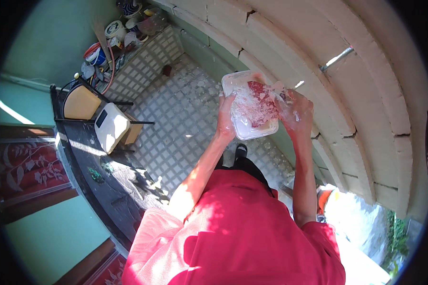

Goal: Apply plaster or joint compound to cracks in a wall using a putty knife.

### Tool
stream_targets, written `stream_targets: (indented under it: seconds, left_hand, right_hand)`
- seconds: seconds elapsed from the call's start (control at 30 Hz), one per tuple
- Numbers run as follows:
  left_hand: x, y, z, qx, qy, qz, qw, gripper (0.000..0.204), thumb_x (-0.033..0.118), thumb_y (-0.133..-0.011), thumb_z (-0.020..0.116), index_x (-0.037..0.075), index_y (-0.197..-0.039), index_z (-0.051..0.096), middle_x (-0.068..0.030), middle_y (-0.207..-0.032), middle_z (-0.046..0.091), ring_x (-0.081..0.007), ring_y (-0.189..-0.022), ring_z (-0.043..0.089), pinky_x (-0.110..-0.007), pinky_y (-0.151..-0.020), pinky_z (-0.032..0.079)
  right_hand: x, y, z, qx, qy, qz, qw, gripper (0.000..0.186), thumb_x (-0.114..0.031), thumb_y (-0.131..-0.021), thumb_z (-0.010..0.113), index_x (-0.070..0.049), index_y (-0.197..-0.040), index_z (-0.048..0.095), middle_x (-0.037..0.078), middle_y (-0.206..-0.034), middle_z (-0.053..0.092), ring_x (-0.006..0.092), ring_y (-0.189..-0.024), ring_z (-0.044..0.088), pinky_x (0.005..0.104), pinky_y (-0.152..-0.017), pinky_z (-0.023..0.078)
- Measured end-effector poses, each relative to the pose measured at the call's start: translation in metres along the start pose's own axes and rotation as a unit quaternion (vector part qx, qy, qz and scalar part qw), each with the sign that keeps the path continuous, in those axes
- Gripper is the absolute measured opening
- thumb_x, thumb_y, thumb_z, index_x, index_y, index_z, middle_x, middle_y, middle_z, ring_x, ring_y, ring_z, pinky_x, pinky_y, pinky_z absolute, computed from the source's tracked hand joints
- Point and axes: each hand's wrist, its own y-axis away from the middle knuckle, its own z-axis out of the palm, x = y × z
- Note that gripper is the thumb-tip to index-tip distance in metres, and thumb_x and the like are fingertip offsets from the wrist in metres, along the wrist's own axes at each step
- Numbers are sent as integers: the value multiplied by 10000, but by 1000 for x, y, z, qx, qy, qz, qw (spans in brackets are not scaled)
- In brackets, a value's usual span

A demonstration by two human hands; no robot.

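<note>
A white rectangular plastic tub [244, 129] is held up in front of me, beside the ribbed wall. Inside it a crumbly white and red mass [261, 108] shows, powdery white on the left and deep red toward the middle. My left hand [226, 115] grips the tub's left edge, the thumb over the rim. At the tub's right side my right hand [297, 110] is closed, its fingers smeared with white. A small whitish lump with a darker part shows at those fingers; what it is I cannot make out.
A chair with a tan backrest [82, 102] and white seat [111, 127] stands left, by a dark ledge [114, 194]. Buckets [96, 55] and other clutter fill a tiled counter [150, 54] behind. White specks dot the checked floor [176, 109]. A ribbed beige wall [366, 85] rises close on the right.
</note>
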Motion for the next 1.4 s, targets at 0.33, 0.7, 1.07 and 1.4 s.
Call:
stream_targets:
  seconds: [0.33, 0.7, 1.07, 1.4]
  left_hand:
    - [-41, 28, 24, -134, -28, -124, 983, 586, 506, -1004, 397, 82, -1406, 348, -112, -1322, 509, -226, -1200, 535, -409, -1026, 462]
    - [-95, 60, 55, -180, -70, -188, 963, 722, 619, -976, 295, 74, -1445, 355, -123, -1414, 472, -256, -1275, 499, -427, -1079, 424]
    - [-195, 105, 103, -222, -73, -208, 950, 806, 692, -929, 326, 77, -1448, 353, -113, -1404, 481, -248, -1271, 502, -416, -1066, 436]
    - [-245, 140, 146, -201, -178, -261, 927, 796, 681, -946, 284, 92, -1480, 288, -111, -1450, 426, -244, -1304, 467, -410, -1068, 422]
  right_hand:
    - [-31, 47, -30, -60, -10, -82, 995, 399, -164, -790, 617, -8, -1155, 578, 271, -887, 632, 454, -847, 605, 492, -753, 474]
    - [20, 97, -89, -13, -26, -31, 999, 321, -159, -795, 600, 23, -1059, 627, 260, -930, 655, 464, -881, 618, 448, -784, 498]
    - [98, 142, -157, 29, 84, -13, 996, 368, -108, -795, 579, -25, -1153, 587, 268, -871, 630, 454, -806, 610, 509, -703, 494]
    - [137, 188, -196, -6, 63, -52, 997, 253, -94, -780, 575, -5, -1017, 578, 216, -840, 632, 421, -775, 615, 497, -688, 502]
